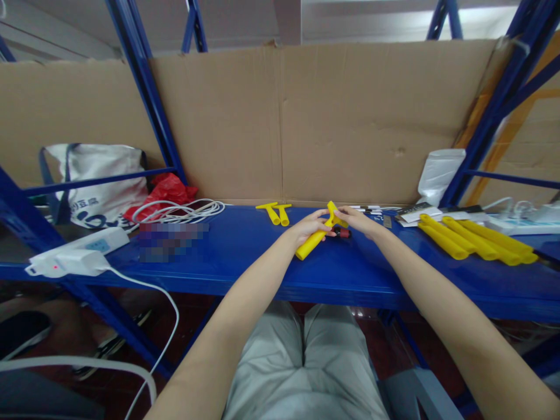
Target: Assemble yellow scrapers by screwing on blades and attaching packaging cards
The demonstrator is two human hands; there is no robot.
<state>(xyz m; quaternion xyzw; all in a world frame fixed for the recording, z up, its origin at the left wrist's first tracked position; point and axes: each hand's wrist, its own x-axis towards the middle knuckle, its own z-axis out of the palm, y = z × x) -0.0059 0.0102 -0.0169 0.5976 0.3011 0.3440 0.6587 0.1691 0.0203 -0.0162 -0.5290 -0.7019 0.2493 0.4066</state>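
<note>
Over the blue shelf top, both hands are on one yellow T-shaped handle, whose thick round grip tilts down toward me. My left hand is wrapped round it near the crosspiece. On the other side, my right hand has its fingers closed on the crosspiece end. A small dark red and black object shows just below the right fingers; its kind is unclear. Two more yellow T-shaped handles lie farther back, to the left of my hands.
Several yellow tubes lie at the right, beside papers and a white power strip. Leftward are a coiled white cable, a red plastic bag, a cloth bag and another power strip. Cardboard stands behind.
</note>
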